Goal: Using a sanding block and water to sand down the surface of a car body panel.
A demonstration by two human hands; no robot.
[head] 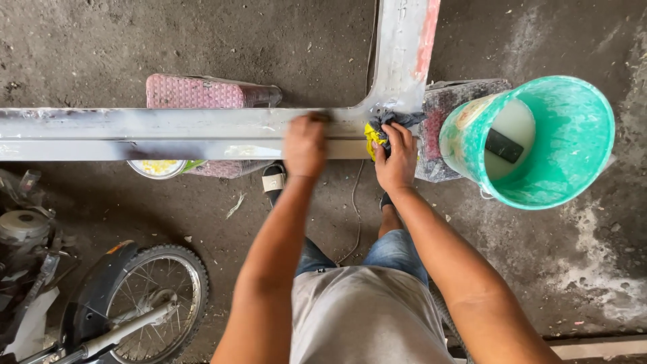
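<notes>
Grey, primer-dulled metal makes up the long car body panel (168,131), which lies across two pink stools (202,92) and bends away at its corner, where a red streak runs along one edge. Beside that corner stands a green bucket (579,135) of milky water with a dark block (504,145) sunk in it. Under the panel sits a small round tin (158,167) with yellow inside. With the arm outstretched, the left hand (304,145) presses something dark, barely visible, flat against the panel. The right hand (396,158) is closed around a yellow and dark rag (377,131) at the corner.
</notes>
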